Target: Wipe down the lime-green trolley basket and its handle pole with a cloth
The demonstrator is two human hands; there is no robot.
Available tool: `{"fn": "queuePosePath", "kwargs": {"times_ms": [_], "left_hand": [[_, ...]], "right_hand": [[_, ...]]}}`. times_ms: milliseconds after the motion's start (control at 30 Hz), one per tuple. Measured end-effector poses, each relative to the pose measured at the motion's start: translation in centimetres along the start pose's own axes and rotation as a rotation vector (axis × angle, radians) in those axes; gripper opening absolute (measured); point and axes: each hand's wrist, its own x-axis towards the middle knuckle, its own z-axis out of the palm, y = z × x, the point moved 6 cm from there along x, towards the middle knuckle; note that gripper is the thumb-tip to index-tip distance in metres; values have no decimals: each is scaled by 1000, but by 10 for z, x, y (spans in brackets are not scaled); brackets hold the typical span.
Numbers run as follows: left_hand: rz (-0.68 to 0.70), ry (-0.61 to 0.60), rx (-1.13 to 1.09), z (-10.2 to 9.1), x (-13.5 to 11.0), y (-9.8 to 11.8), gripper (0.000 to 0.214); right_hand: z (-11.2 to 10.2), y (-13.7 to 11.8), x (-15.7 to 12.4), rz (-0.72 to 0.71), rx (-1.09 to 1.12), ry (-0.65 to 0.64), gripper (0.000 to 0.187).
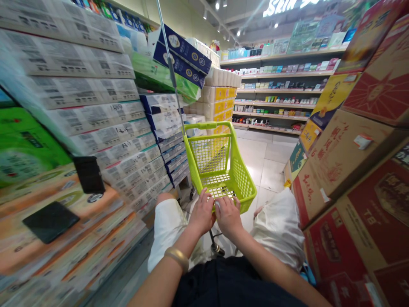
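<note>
A lime-green plastic shopping cart (244, 181) with a lattice basket stands right in front of me, between my knees. Nothing lies in the part of its basket that I can see. My left hand (202, 212) is closed over the near rim, fingers bent across the edge. Close beside it, my right hand (227, 214) also grips that rim, with its knuckles up. A small whitish spot shows by the right thumb, too small to name. My palms and the rim under them are hidden.
On my left rise stacked packs of paper goods (105, 89), with a black phone-like slab (51, 221) on a lower pack. A thin metal pole (169, 59) stands by the cart. Cardboard cartons (338, 157) crowd my right. Stocked shelves (281, 76) line the back.
</note>
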Motion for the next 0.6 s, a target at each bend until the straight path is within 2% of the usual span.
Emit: {"fn": "queuePosePath", "kwargs": {"times_ms": [100,267,367,467,600], "left_hand": [[2,-19,26,-1,-2,-3,33],[-17,-17,29,-1,-3,-3,30],[-16,-15,23,1,-2,1,31],[-23,-3,15,1,-2,2,32],[-22,3,16,-1,-3,0,30]], "right_hand": [[-5,5,0,-15,5,-17,22],[-26,49,-2,47,-73,24,21],[-29,63,-3,83,-105,56,21],[-22,54,-4,96,-88,76,21],[-8,23,-6,12,-37,50,20]]}}
